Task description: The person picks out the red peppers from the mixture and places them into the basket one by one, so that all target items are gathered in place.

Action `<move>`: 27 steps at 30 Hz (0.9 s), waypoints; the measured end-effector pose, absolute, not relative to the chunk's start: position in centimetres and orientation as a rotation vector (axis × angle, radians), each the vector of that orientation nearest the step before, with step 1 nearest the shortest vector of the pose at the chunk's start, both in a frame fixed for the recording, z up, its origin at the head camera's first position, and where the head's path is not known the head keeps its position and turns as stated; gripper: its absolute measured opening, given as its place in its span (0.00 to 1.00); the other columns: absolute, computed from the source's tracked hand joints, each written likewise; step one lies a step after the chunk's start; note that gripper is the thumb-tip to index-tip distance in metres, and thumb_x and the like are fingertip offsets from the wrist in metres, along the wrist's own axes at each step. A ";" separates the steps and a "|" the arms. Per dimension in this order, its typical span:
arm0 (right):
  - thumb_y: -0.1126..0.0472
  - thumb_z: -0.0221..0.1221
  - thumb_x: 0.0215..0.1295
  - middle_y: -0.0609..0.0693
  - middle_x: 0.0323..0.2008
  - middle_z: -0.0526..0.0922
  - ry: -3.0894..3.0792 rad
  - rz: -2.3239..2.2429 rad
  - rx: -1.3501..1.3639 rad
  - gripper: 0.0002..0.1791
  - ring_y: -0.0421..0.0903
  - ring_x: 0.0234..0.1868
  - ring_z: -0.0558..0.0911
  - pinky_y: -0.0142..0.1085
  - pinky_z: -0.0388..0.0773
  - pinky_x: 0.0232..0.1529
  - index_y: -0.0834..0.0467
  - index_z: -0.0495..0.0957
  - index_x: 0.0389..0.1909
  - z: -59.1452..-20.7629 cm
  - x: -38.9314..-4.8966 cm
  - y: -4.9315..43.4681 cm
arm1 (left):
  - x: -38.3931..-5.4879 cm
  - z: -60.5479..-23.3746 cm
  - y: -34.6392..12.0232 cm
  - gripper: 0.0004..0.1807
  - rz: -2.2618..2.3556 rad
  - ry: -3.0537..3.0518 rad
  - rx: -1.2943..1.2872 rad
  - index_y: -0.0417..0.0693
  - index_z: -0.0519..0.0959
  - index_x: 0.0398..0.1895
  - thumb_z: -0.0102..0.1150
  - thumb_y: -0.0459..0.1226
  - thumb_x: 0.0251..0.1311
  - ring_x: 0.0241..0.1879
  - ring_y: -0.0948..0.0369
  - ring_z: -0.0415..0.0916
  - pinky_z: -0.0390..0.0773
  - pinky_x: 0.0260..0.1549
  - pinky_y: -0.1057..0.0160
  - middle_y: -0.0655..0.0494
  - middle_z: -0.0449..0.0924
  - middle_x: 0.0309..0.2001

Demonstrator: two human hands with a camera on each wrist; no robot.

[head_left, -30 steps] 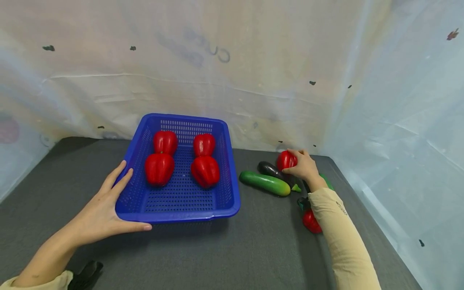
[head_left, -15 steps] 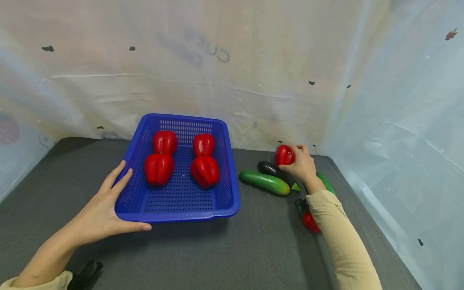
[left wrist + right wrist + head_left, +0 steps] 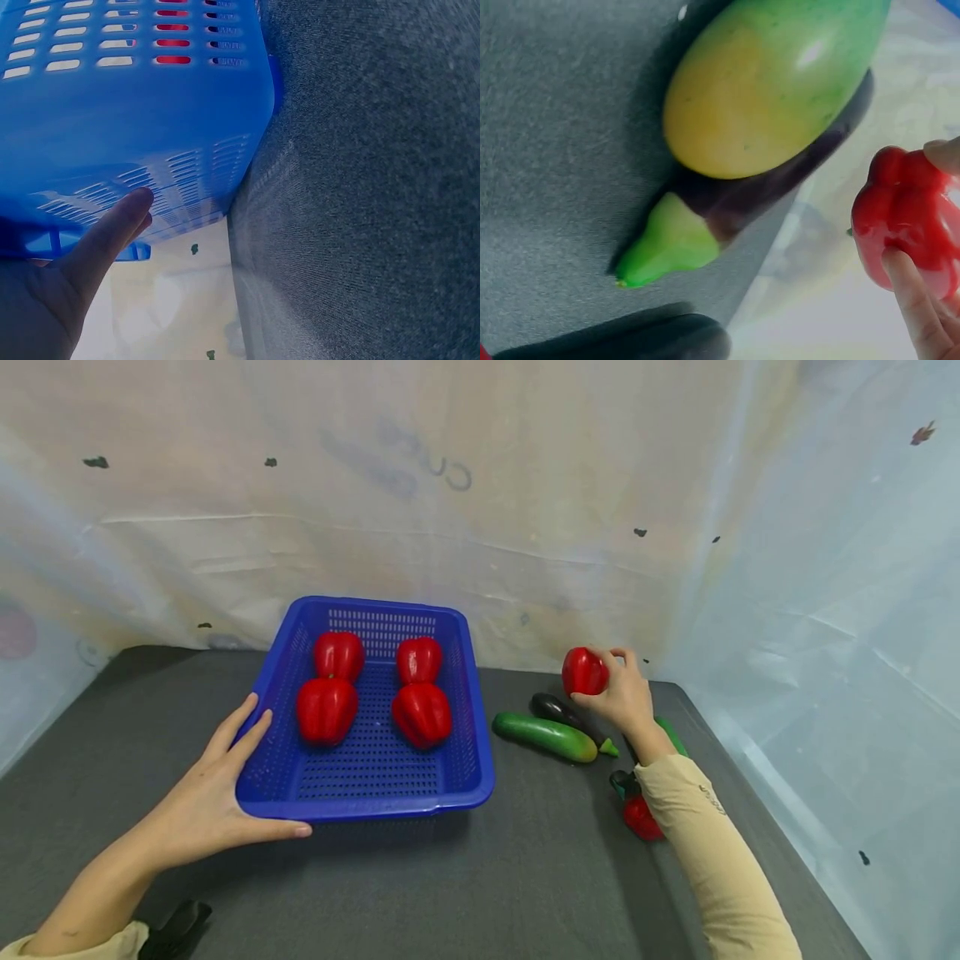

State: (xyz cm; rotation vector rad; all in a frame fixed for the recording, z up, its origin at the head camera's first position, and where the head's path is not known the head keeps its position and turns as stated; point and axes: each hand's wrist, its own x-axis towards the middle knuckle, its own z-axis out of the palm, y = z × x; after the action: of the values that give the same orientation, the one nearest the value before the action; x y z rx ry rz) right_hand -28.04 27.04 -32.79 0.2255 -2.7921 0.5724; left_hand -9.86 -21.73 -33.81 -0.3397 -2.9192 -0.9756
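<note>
Right now, I read the step in hand as a lift: the right hand [image 3: 625, 693] pinches one red pepper [image 3: 583, 672] between thumb and fingertips, and the pepper seems raised off the table [image 3: 450, 893], at about three o'clock from the blue basket [image 3: 360, 812]. The left hand [image 3: 202, 802] rests spread at the basket's eight o'clock, fingers straight along the side wall and thumb along the near rim. Four other peppers [image 3: 327, 711] sit in the basket in two pairs. As I judge it, the next move calls for a firm pinch, since that glossy skin could slip, and enough height to clear the eggplant [image 3: 555, 707] lying just toward seven o'clock of the pepper, with the cucumber [image 3: 545, 736] beside it. Any path toward the basket would also need to pass above its rim. At six o'clock from the right hand, another pepper [image 3: 641, 818] peeks from beside the sleeve [image 3: 712, 852]; a green thing [image 3: 670, 733] at four o'clock is too covered for me to name. The tabletop is dark grey and looks like cloth. A creased plastic sheet [image 3: 480, 568] hangs across twelve o'clock with small dark patches on it, and a paler, bluish one [image 3: 825, 693] closes off three o'clock.
</note>
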 end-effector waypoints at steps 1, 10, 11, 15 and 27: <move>0.53 0.70 0.50 0.62 0.63 0.60 -2.787 0.576 0.234 0.42 0.67 0.49 0.74 0.59 0.77 0.46 0.49 0.64 0.68 -32.6 -27.9 26.9 | -9.9 -33.8 -21.7 0.72 -0.975 -2.917 -0.341 0.45 0.37 0.77 0.76 0.57 0.35 0.70 0.31 0.38 0.56 0.48 0.22 0.53 0.20 0.76; 0.53 0.70 0.49 0.60 0.63 0.61 -2.728 0.608 0.316 0.42 0.58 0.38 0.79 0.56 0.79 0.41 0.46 0.66 0.67 -31.2 -27.0 25.1 | -9.8 -33.9 -21.9 0.72 -0.984 -2.911 -0.342 0.45 0.37 0.77 0.76 0.57 0.35 0.70 0.30 0.38 0.56 0.49 0.22 0.52 0.20 0.76; 0.53 0.70 0.49 0.60 0.63 0.62 -2.720 0.616 0.326 0.42 0.57 0.36 0.79 0.54 0.80 0.40 0.46 0.66 0.67 -31.1 -26.9 24.9 | -9.8 -33.9 -21.9 0.72 -0.986 -2.911 -0.341 0.45 0.37 0.77 0.76 0.57 0.35 0.70 0.30 0.38 0.56 0.49 0.22 0.52 0.20 0.76; 0.53 0.71 0.49 0.58 0.63 0.62 -2.700 0.635 0.355 0.41 0.53 0.30 0.80 0.51 0.81 0.38 0.46 0.66 0.67 -30.8 -26.6 24.3 | -9.8 -33.9 -21.9 0.72 -0.992 -2.908 -0.341 0.45 0.37 0.77 0.76 0.57 0.35 0.70 0.30 0.38 0.56 0.49 0.22 0.52 0.20 0.76; 0.53 0.71 0.49 0.57 0.63 0.63 -2.670 0.659 0.448 0.42 0.48 0.27 0.82 0.46 0.82 0.35 0.45 0.66 0.67 -29.7 -25.4 22.2 | -9.9 -33.8 -21.9 0.72 -0.994 -2.890 -0.362 0.44 0.38 0.77 0.77 0.56 0.35 0.70 0.32 0.39 0.56 0.50 0.23 0.53 0.22 0.77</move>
State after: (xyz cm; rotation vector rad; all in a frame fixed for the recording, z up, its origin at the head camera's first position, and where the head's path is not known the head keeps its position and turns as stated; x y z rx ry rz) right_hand -25.40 22.19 -29.71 0.4476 -2.6703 0.6592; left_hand -9.87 -21.85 -33.80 -0.3620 -2.8903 -0.9939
